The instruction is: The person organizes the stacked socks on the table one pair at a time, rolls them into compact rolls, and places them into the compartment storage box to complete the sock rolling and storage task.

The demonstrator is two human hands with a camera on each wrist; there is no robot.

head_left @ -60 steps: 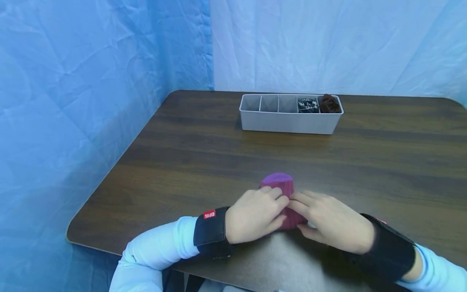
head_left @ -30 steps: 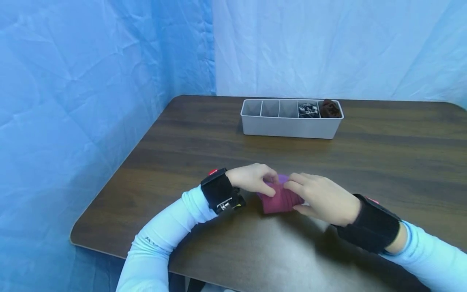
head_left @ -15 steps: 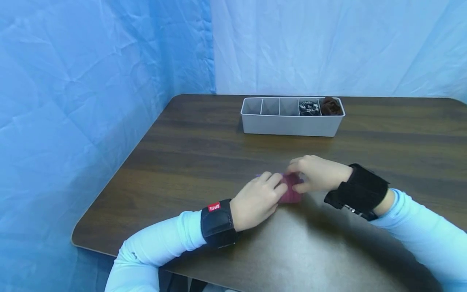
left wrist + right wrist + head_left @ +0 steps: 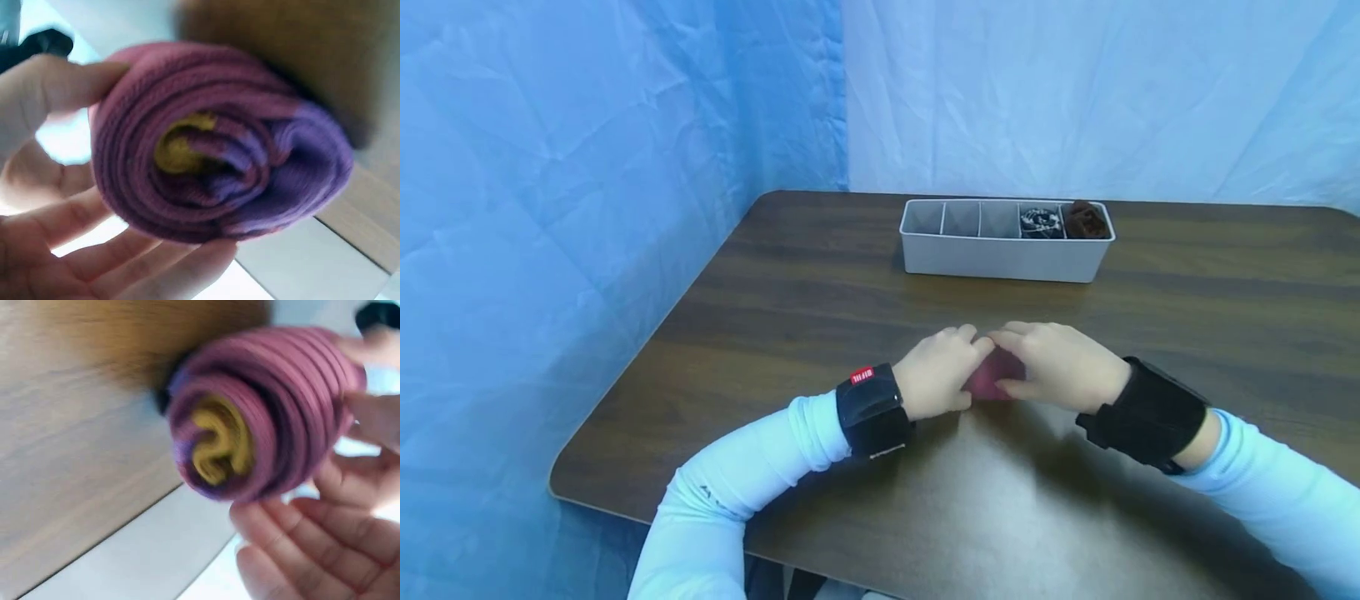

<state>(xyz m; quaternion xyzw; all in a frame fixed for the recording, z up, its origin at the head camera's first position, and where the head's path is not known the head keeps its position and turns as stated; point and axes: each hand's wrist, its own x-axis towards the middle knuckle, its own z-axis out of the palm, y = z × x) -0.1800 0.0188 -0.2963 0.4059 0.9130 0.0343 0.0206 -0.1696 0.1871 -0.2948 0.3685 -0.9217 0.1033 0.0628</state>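
Between the two hands a rolled-up sock (image 4: 997,375) sits low over the table, maroon-pink and ribbed. Its coiled end (image 4: 206,156) shows purple and yellow layers in the left wrist view. My left hand (image 4: 938,372) grips the roll from the left, thumb on the near side and fingers round the far side. From the right, my right hand (image 4: 1063,364) holds the other end, thumb and fingers on either side of it. In the right wrist view a yellow fold (image 4: 219,444) is tucked in the middle of the roll. The hands cover much of it in the head view.
A grey divided box (image 4: 1000,258) stands at the back of the dark wooden table (image 4: 790,317). Its two right compartments hold a black-and-white patterned bundle (image 4: 1041,222) and a brown bundle (image 4: 1086,220). Blue sheets (image 4: 625,167) hang behind and to the left.
The sock has gone from a longer flat piece, purple end showing, to a compact roll. Both hands have shifted slightly away from the person, regripping it on the way.
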